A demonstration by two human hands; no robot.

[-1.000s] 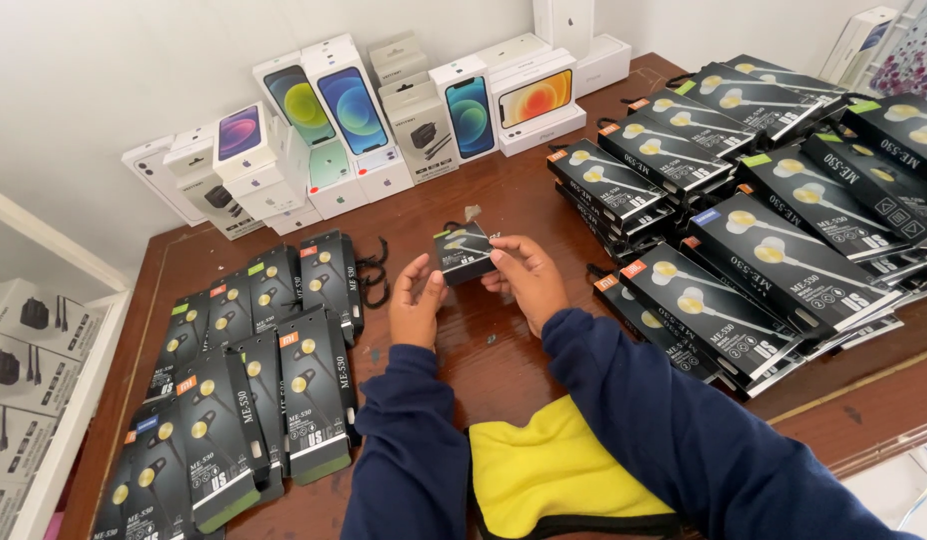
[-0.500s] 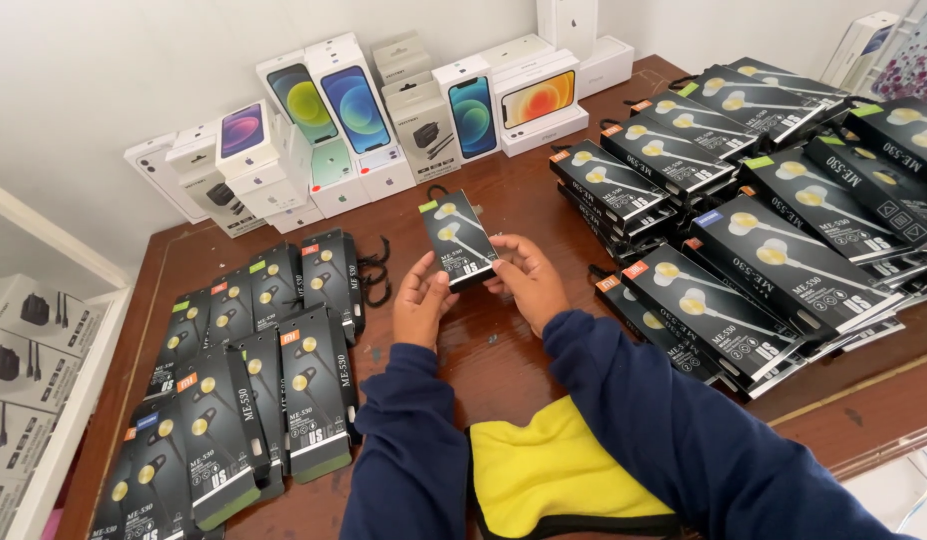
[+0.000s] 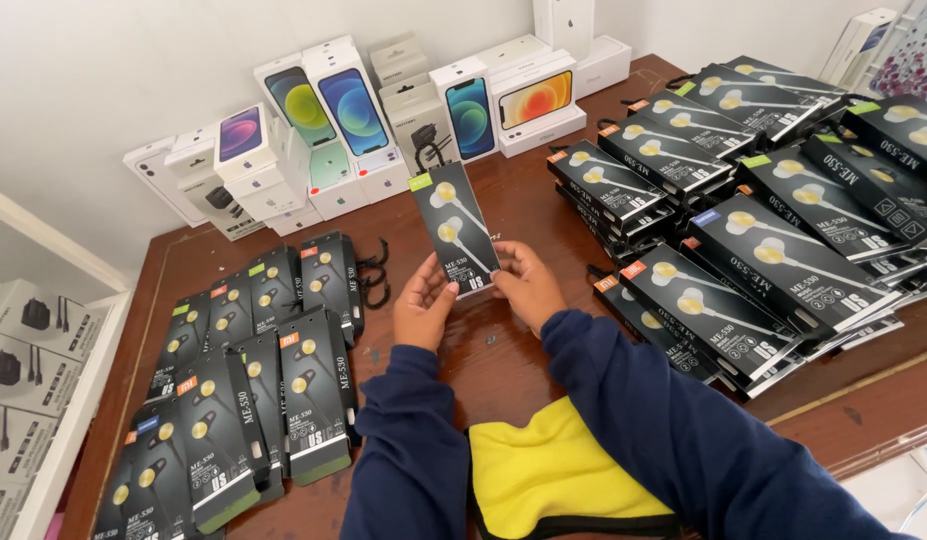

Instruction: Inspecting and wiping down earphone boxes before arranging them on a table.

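Note:
Both of my hands hold one black earphone box (image 3: 454, 228) upright above the brown wooden table (image 3: 504, 360), its front with two yellow earbuds facing me. My left hand (image 3: 422, 305) grips its lower left corner. My right hand (image 3: 526, 283) grips the lower right edge. Dark blue sleeves cover both forearms.
Rows of matching black earphone boxes (image 3: 254, 390) lie at the left. A larger overlapping pile (image 3: 754, 220) fills the right side. White phone boxes (image 3: 354, 110) stand against the back wall. Loose black cables (image 3: 376, 272) lie by the left rows. Yellow cloth (image 3: 544, 475) lies below. Charger boxes (image 3: 24, 350) lie far left.
The box has been tipped up from nearly flat to upright, so its front now faces me. Both hands stayed at its lower end.

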